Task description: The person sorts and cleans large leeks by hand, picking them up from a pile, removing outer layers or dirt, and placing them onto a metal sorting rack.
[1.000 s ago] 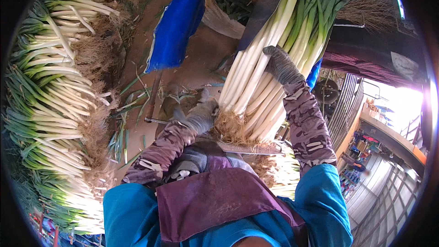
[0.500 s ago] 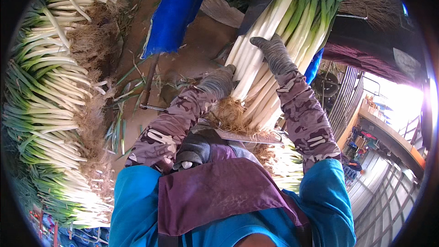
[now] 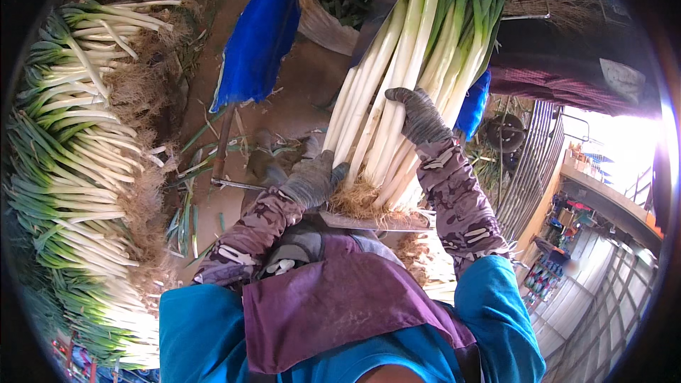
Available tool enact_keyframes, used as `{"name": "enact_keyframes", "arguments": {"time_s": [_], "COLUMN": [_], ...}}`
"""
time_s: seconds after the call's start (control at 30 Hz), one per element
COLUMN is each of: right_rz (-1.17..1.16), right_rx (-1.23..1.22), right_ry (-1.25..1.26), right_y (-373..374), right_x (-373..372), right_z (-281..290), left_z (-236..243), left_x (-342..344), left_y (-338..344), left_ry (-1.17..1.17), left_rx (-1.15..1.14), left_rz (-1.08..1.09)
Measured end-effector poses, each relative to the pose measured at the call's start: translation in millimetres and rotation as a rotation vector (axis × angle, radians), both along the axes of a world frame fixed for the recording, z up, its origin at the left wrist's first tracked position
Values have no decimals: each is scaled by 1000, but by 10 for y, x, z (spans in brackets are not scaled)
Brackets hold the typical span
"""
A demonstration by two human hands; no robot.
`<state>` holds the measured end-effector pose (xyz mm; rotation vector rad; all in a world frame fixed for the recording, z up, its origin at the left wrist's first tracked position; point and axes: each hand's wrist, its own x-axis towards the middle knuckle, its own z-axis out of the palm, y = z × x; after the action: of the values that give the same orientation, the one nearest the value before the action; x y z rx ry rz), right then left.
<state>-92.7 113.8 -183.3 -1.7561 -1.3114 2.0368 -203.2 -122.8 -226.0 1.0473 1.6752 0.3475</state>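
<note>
A thick bunch of leeks (image 3: 386,110) lies in front of me on a dark, sloping support, green leaves at the far end and brown roots (image 3: 355,201) toward me. My left hand (image 3: 312,181), in a grey striped glove, is closed at the lower end of the leftmost white stems; part of its grip is hidden. Across the middle of the bunch rests my right hand (image 3: 423,117), gloved alike, its fingers curled over the white stalks. Under the root ends a flat board edge (image 3: 376,222) shows.
A long pile of leeks (image 3: 92,191) runs down the left side, roots facing inward. Blue cloth (image 3: 259,35) hangs on a metal bar (image 3: 223,143) ahead of it. Leaf scraps (image 3: 190,206) litter the brown floor. More roots (image 3: 564,0) stick out at the far right.
My left hand has moved left and toward me, and the leeks on that side have spread left with it. My right hand has shifted slightly left and toward me, still on the bunch.
</note>
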Motion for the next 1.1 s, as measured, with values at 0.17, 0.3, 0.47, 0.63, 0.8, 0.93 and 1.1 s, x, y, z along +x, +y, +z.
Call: {"name": "enact_keyframes", "arguments": {"time_s": [0.17,0.3,0.47,0.63,0.8,0.93,1.1], "right_rz": [46,-90,51,-20,-34,13,-117], "right_rx": [38,-20,54,70,98,167,101], "right_ry": [11,90,-22,30,85,60,186], "right_y": [28,-113,-19,-139,-44,-203,-494], "right_x": [116,-22,-9,-149,25,38,-85], "right_z": [-52,112,134,269,-127,-124,12], "left_z": [-65,37,403,292,75,123,-193], "left_x": [1,28,-31,-76,31,-15,17], "left_y": [-43,21,224,276,62,-38,-121], "left_ry": [149,128,257,137,269,239,-257], "left_rx": [187,621,352,224,178,260,241], "left_rz": [14,326,-26,-30,12,75,504]}}
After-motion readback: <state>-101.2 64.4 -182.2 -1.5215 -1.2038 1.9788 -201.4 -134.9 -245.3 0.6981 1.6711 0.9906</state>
